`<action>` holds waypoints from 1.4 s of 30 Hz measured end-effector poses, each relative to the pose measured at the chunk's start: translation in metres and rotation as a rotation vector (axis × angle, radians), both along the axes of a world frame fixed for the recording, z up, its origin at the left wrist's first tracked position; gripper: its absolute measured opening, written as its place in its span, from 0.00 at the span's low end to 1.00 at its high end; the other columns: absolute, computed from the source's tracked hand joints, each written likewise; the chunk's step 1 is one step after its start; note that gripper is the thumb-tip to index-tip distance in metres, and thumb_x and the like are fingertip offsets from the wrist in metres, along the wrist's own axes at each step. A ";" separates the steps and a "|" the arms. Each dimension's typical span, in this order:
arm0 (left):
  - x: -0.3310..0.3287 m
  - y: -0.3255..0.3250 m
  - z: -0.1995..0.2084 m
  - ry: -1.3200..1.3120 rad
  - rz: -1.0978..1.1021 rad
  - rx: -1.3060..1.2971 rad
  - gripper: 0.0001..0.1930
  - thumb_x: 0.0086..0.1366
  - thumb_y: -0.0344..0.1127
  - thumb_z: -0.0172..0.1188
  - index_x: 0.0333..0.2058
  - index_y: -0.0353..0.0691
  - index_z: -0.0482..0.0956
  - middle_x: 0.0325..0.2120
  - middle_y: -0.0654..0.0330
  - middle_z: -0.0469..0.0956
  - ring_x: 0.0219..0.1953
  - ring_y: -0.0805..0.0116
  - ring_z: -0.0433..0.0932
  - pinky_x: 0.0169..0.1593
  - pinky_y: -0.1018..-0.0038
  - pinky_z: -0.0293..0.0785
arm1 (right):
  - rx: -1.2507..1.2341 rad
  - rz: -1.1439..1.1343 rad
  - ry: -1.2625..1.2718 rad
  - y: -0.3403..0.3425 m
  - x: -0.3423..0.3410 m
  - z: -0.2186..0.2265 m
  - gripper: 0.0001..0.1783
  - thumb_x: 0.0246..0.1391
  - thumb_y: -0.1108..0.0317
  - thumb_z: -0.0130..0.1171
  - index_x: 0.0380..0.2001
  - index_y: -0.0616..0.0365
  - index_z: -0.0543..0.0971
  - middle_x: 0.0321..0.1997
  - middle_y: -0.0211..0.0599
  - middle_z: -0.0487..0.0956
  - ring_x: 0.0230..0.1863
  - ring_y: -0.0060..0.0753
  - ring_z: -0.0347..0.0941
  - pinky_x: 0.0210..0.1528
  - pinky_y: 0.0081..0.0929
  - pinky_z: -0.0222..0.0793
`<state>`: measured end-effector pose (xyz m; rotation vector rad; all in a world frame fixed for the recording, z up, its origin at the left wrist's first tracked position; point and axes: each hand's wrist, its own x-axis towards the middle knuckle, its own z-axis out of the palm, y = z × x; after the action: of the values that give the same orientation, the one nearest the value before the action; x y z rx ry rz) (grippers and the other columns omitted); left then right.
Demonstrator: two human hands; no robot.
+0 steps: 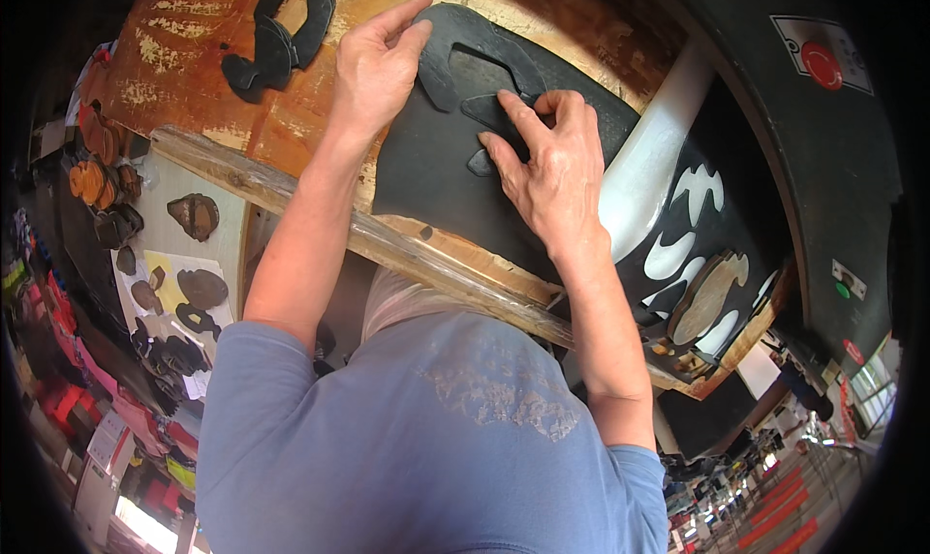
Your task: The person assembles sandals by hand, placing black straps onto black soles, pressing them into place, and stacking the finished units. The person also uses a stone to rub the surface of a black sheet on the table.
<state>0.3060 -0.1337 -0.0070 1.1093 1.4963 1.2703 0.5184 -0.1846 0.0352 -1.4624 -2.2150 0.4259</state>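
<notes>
A curved black cut-out piece [447,37] with an open middle lies on a black sheet [417,157] on the worn wooden board. My left hand [376,70] is at the curved piece's left edge, index finger and thumb closed at its rim. Over the sheet, my right hand [554,162] bends its fingers down, with thumb and index tip at a small angular black piece [481,110] near the curved one's opening. The hand partly hides that piece. A small dark oval [480,163] shows beside my right thumb.
Another black cut-out [281,46] lies on the board [184,60] at upper left. A wooden rail [291,205] runs along the near edge. To the right are a white machine part [649,167], white cut shapes [697,191] and a red button [821,65]. Dark pieces [201,289] lie left.
</notes>
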 end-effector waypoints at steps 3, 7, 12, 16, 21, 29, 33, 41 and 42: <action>-0.001 0.001 -0.001 -0.005 -0.001 -0.008 0.19 0.71 0.31 0.61 0.59 0.32 0.80 0.48 0.53 0.86 0.48 0.74 0.82 0.53 0.78 0.75 | -0.037 0.071 -0.042 0.009 0.003 0.003 0.22 0.47 0.66 0.76 0.48 0.56 0.86 0.40 0.42 0.76 0.40 0.45 0.71 0.43 0.40 0.73; -0.002 0.003 0.000 -0.100 -0.011 -0.048 0.19 0.70 0.30 0.62 0.58 0.31 0.80 0.48 0.53 0.86 0.48 0.74 0.82 0.52 0.79 0.75 | -0.035 0.083 -0.027 0.011 0.002 0.002 0.21 0.45 0.68 0.76 0.45 0.54 0.86 0.38 0.41 0.76 0.39 0.45 0.71 0.42 0.42 0.73; -0.001 0.001 0.005 -0.074 -0.005 -0.075 0.18 0.72 0.29 0.63 0.59 0.34 0.81 0.44 0.60 0.85 0.44 0.78 0.81 0.50 0.81 0.77 | -0.017 0.088 -0.034 0.010 0.001 0.001 0.21 0.45 0.69 0.76 0.46 0.54 0.86 0.38 0.41 0.77 0.39 0.46 0.72 0.41 0.41 0.74; -0.001 0.002 0.006 -0.064 -0.001 -0.068 0.18 0.71 0.28 0.63 0.59 0.34 0.81 0.45 0.59 0.85 0.44 0.78 0.81 0.50 0.81 0.76 | -0.032 0.087 -0.055 0.010 0.002 0.002 0.20 0.51 0.65 0.73 0.48 0.55 0.85 0.37 0.41 0.77 0.39 0.46 0.71 0.43 0.40 0.73; -0.002 0.002 0.004 -0.077 -0.016 -0.079 0.18 0.71 0.29 0.63 0.59 0.34 0.81 0.46 0.58 0.85 0.44 0.77 0.81 0.51 0.81 0.76 | -0.001 0.111 -0.078 0.011 -0.001 0.001 0.21 0.48 0.67 0.74 0.47 0.57 0.84 0.38 0.41 0.77 0.39 0.46 0.71 0.42 0.40 0.74; -0.002 0.002 0.004 -0.075 -0.025 -0.054 0.19 0.70 0.30 0.64 0.58 0.32 0.81 0.45 0.57 0.85 0.45 0.77 0.81 0.50 0.81 0.76 | 0.024 0.122 -0.093 0.010 -0.001 0.000 0.21 0.47 0.68 0.74 0.46 0.57 0.83 0.38 0.41 0.77 0.39 0.46 0.71 0.41 0.41 0.74; -0.003 0.002 0.002 -0.137 -0.041 -0.044 0.18 0.71 0.28 0.63 0.58 0.34 0.82 0.45 0.59 0.85 0.44 0.79 0.81 0.50 0.82 0.77 | 0.019 0.114 -0.065 0.010 0.001 -0.001 0.20 0.50 0.66 0.73 0.47 0.57 0.84 0.38 0.41 0.77 0.39 0.45 0.71 0.42 0.40 0.73; -0.001 0.004 -0.001 -0.088 -0.017 0.002 0.19 0.70 0.27 0.64 0.59 0.31 0.80 0.48 0.56 0.84 0.49 0.75 0.81 0.56 0.80 0.76 | -0.094 0.064 0.123 0.010 0.015 -0.003 0.27 0.43 0.69 0.77 0.50 0.59 0.84 0.41 0.41 0.79 0.43 0.48 0.74 0.46 0.41 0.75; -0.001 0.003 -0.002 -0.069 -0.010 0.011 0.19 0.70 0.26 0.64 0.59 0.30 0.80 0.49 0.55 0.83 0.50 0.74 0.81 0.57 0.80 0.75 | -0.119 0.037 0.170 0.009 0.016 -0.004 0.27 0.43 0.70 0.77 0.50 0.60 0.84 0.42 0.42 0.80 0.44 0.48 0.74 0.47 0.41 0.75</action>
<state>0.3055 -0.1302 -0.0086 1.0677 1.4322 1.2983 0.5343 -0.1755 0.0312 -1.3902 -2.1161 0.6794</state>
